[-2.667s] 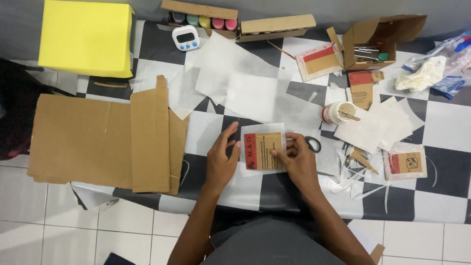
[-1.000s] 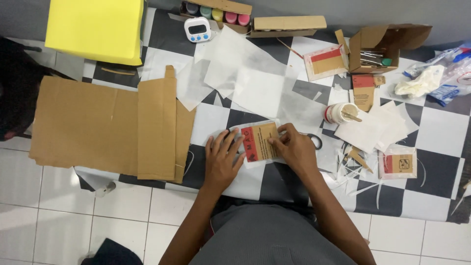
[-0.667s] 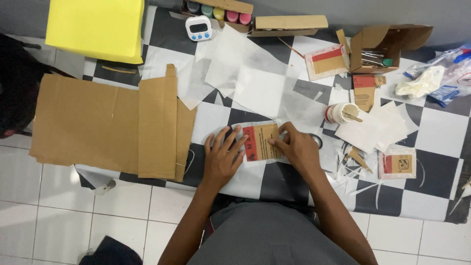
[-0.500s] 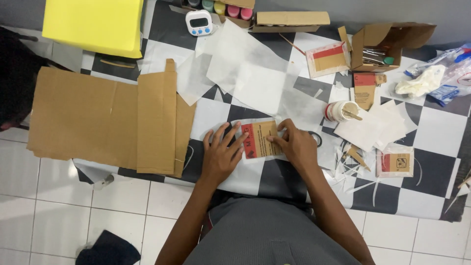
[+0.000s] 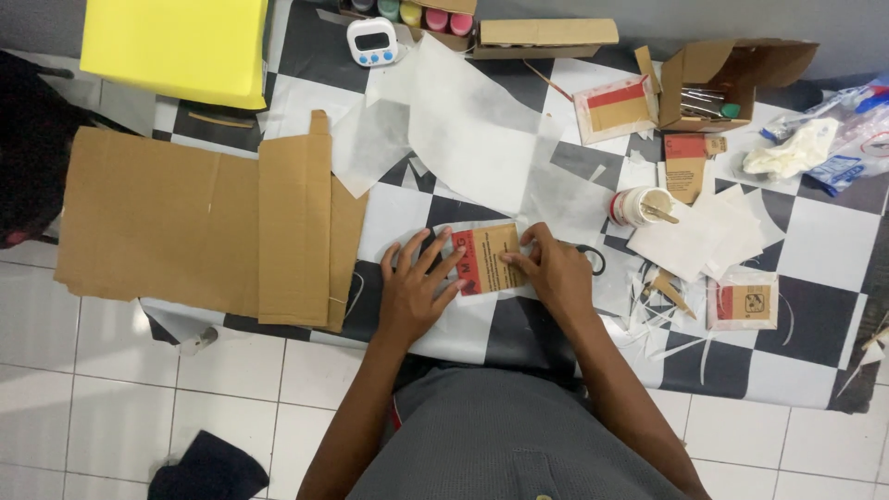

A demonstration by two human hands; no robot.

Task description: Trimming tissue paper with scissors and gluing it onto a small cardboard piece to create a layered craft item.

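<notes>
Both hands lie flat with no closed grip: the left hand (image 5: 414, 294) has its fingers spread wide, the tips pressing the left edge of a small brown packet (image 5: 488, 259) with a red band, and the right hand (image 5: 556, 270) pins the packet's right edge with its fingertips. The packet lies flat on the checkered table (image 5: 824, 231), just in front of the person, near the table's front edge.

I count three more packets of the same brown-and-red kind: one (image 5: 615, 108) beside the open cardboard box (image 5: 718, 81), one (image 5: 686, 165) below that box, and one (image 5: 743, 305) in a clear sleeve to the right. There is one digital timer (image 5: 372, 42), one yellow block (image 5: 176, 46), one large flattened cardboard sheet (image 5: 204, 222) overhanging the table's left side, and one long closed carton (image 5: 542, 35) at the back.

White paper sheets (image 5: 482, 139) cover the middle beyond the packet. Close to the right hand stands a small white pot (image 5: 637, 206) with a stick in it, and a scissor handle (image 5: 593, 257) peeks out just past the knuckles. Paper scraps (image 5: 662, 310) crowd the right; the left has only the cardboard edge nearby.
</notes>
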